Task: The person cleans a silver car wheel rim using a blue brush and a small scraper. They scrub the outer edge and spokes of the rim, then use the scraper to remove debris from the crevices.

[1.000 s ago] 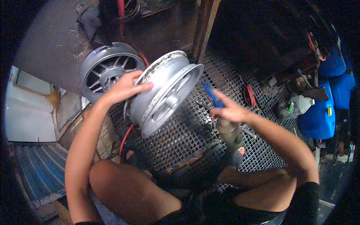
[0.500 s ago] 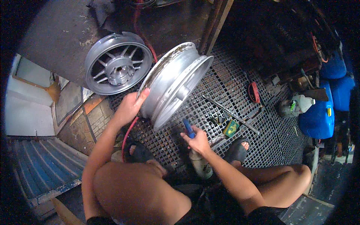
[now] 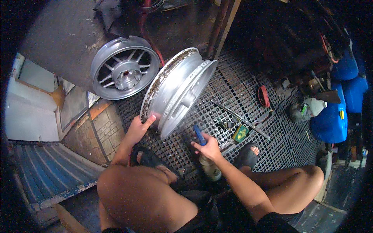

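Lower along the rim of the silver wheel (image 3: 171, 87) than half a second ago, the left hand (image 3: 136, 130) now grips near the wheel's bottom end, while the right hand (image 3: 210, 147) stays almost where it was; the silver wheel stands tilted at the centre of the frame, slightly left and above the middle, its near-left rim streaked with dark grime; the left thumb presses on that rim, and the other fingers go out of sight behind it, so how they lie I cannot tell; the right fingers are curled round the blue top of a bottle (image 3: 211, 169), its dull greyish body hanging below the palm, apart from the wheel; whether a finger squeezes the top I cannot tell; in the upper left a second wheel (image 3: 130, 79), silver and spoked, leans just beside the first; right of the centre, on the grated floor (image 3: 229, 85), lie a green-and-yellow sponge (image 3: 241, 133), a long metal bar (image 3: 241, 118) and, farther up, a red object (image 3: 264, 96); at the right edge a pale jug (image 3: 315, 106) is beside a blue drum (image 3: 330, 126); dark sandals (image 3: 246, 157) show at lower centre.
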A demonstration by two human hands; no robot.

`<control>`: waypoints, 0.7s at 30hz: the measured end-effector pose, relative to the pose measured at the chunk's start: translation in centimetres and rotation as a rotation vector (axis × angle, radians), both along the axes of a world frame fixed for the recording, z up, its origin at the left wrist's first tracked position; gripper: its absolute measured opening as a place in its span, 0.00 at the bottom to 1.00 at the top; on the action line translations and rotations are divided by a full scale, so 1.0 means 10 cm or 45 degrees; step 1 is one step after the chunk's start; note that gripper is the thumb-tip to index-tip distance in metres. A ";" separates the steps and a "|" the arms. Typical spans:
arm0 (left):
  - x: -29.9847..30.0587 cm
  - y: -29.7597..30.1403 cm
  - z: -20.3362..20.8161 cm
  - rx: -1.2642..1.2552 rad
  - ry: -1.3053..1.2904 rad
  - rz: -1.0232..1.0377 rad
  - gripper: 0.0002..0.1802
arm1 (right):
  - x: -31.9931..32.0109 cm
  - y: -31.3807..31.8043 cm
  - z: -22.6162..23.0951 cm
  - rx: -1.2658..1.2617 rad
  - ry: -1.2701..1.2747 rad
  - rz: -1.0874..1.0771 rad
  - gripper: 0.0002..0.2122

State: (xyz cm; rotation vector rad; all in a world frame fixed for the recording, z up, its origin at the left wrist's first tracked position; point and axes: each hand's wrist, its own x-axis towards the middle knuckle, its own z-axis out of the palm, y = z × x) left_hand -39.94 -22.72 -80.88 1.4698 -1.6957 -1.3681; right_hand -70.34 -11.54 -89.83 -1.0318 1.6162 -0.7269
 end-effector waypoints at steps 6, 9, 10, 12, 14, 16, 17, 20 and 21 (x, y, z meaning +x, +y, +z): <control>-0.11 0.01 0.15 -0.079 -0.035 -0.005 0.22 | -0.06 -0.05 -0.07 -0.119 0.337 0.149 0.20; -0.15 -0.01 0.23 0.003 -0.058 0.006 0.22 | -0.04 -0.09 -0.15 -0.322 0.322 0.125 0.22; -0.16 -0.03 0.24 0.046 -0.061 0.010 0.22 | -0.04 -0.10 -0.18 -0.420 0.330 0.106 0.22; -0.14 -0.07 0.15 0.057 0.004 -0.033 0.23 | -0.06 -0.11 -0.24 -0.448 0.257 0.083 0.22; 0.04 -0.08 -0.05 0.046 0.002 -0.005 0.28 | 0.00 -0.14 -0.16 -0.394 0.284 0.029 0.21; 0.13 -0.05 -0.11 0.035 -0.027 -0.003 0.31 | 0.01 -0.14 -0.03 -0.294 0.349 -0.027 0.19; 0.16 -0.01 -0.12 0.028 -0.045 0.002 0.33 | 0.03 -0.16 0.04 -0.236 0.361 -0.015 0.18; -0.01 0.08 -0.03 0.040 -0.222 0.074 0.36 | -0.06 -0.15 -0.05 -0.313 0.405 -0.043 0.17; -0.06 0.11 -0.01 -0.022 -0.239 0.100 0.36 | -0.04 -0.15 -0.08 -0.443 0.408 -0.123 0.17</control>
